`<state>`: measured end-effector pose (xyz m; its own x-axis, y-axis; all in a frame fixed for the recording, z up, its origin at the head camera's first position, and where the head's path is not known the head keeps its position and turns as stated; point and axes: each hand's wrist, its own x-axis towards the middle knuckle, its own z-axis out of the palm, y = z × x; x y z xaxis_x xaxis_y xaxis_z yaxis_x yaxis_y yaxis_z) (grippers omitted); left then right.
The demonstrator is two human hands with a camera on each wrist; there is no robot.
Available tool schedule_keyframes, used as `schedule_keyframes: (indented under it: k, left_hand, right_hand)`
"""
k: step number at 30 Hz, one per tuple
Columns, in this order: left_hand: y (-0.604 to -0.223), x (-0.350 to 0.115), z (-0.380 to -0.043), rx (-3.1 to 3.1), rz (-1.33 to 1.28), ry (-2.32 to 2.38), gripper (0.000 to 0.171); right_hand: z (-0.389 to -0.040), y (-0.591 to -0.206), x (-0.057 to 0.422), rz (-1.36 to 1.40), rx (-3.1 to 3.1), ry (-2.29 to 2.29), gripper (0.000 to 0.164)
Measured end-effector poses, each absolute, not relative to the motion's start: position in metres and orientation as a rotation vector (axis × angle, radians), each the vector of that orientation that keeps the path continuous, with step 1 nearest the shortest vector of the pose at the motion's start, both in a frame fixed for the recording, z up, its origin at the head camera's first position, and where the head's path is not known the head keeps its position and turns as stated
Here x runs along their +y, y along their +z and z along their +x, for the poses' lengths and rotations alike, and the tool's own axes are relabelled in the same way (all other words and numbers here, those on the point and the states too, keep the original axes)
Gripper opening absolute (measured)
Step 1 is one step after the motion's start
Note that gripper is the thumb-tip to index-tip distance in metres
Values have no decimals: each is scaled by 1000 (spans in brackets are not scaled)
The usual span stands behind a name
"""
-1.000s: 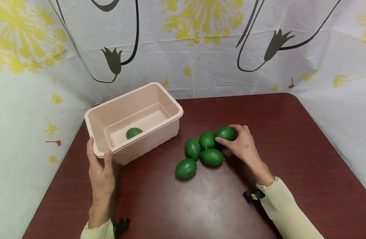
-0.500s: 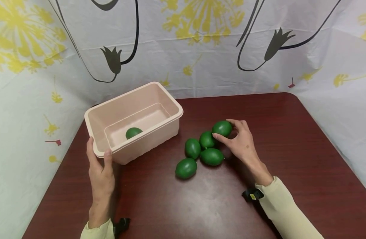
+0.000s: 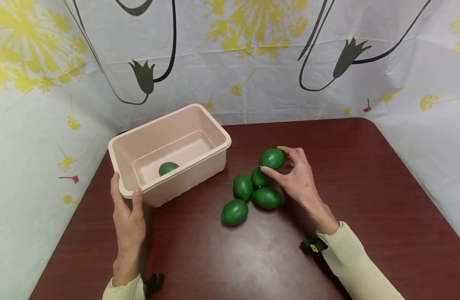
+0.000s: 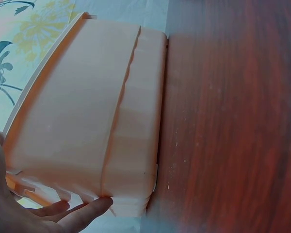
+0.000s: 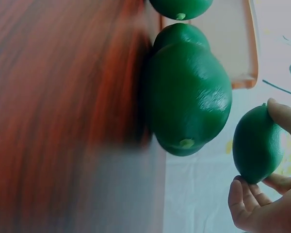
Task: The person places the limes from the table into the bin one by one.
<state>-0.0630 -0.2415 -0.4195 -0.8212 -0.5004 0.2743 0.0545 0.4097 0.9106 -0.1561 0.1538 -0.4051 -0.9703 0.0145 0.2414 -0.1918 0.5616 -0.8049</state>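
Observation:
A pale pink plastic bin (image 3: 184, 177) stands at the table's left with one green lime (image 3: 168, 168) inside. My left hand (image 3: 129, 227) holds its near left corner, thumb on the front wall and fingers (image 4: 89, 213) against the end wall. My right hand (image 3: 299, 179) pinches a lime (image 3: 272, 159) between thumb and fingers; in the right wrist view this lime (image 5: 257, 144) is off the table. Below and left of it lie several more: a partly covered lime (image 3: 259, 178), a lime (image 3: 267, 197) lying sideways, another lime (image 3: 242, 187) and a nearer lime (image 3: 235, 212).
The dark red-brown table (image 3: 365, 187) reaches back to a white curtain (image 3: 267, 83) with yellow and grey flowers. Black bands (image 3: 314, 246) are strapped at both wrists. The bin's front wall faces the loose limes.
My right hand has lifted its lime from the right end of the group and carried it left and back, over the lime beside it. The left hand and bin stay put.

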Motion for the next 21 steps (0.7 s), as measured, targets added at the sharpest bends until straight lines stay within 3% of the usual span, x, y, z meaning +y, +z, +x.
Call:
schedule_keyframes:
  k: [21]
  left_hand:
    - [-419, -241, -63, -2144, 371, -1430, 69]
  right_hand:
    - [-153, -395, 130, 334, -2478, 1425, 73]
